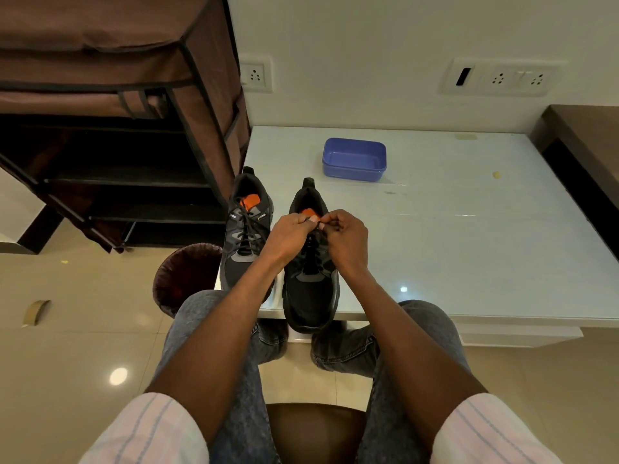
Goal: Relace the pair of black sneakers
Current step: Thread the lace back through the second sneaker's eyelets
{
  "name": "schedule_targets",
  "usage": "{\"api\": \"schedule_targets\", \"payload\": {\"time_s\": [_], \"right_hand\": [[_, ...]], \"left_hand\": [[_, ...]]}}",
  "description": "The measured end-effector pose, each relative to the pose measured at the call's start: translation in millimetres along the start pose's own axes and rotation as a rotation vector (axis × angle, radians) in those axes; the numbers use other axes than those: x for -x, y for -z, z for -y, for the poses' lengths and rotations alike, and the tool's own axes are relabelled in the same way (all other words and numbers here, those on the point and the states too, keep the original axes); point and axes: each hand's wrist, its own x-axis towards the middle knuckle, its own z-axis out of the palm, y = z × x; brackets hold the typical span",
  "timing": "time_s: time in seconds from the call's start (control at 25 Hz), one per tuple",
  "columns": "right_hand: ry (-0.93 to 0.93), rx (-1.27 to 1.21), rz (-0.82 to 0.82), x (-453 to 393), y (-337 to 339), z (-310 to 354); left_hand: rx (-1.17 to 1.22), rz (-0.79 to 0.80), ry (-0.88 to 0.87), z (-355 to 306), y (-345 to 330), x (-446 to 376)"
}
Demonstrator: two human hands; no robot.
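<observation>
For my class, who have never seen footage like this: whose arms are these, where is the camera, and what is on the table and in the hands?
There is no machine here. A person wears a camera on the head, so the single picture looks forward and down along their own arms. On the pale table stand two black sneakers. The left sneaker is laced and untouched. Over the right sneaker, the left hand and right hand meet, fingers curled, pinching its black lace near the top eyelets. Farther back sits a blue tub, which looks empty. A bin stands on the floor by the table.
</observation>
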Motion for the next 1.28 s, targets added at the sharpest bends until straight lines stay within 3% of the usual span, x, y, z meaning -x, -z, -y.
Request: {"api": "schedule_targets", "payload": {"time_s": [0.28, 0.36, 0.52, 0.72, 0.88, 0.96, 1.04, 1.12, 1.28], "right_hand": [[-0.111, -0.056, 0.091, 4, 3, 10], [-0.117, -0.105, 0.156, 10, 6, 15], [0.017, 0.097, 0.226, 13, 5, 9], [0.069, 0.190, 0.117, 13, 6, -4], [-0.056, 0.360, 0.052, 14, 19, -11], [-0.108, 0.424, 0.125, 13, 27, -11], [-0.179, 0.450, 0.301, 8, 34, -9], [-0.217, 0.411, 0.379, 3, 41, -8], [-0.486, -0.016, 0.232, 1, 48, -8]], "left_hand": [[0.333, -0.093, 0.139, 3, 0, -4], [0.322, -0.096, 0.122, 2, -1, -1], [0.354, -0.092, 0.104, 6, 0, -2], [0.343, -0.175, 0.044, 7, 2, -3], [0.233, -0.316, 0.062, 22, 18, -18], [0.156, -0.333, 0.059, 27, 21, -21], [0.133, -0.376, 0.080, 27, 21, -23], [0.133, -0.399, 0.095, 28, 22, -25], [0.150, -0.420, 0.137, 29, 22, -30]]}}
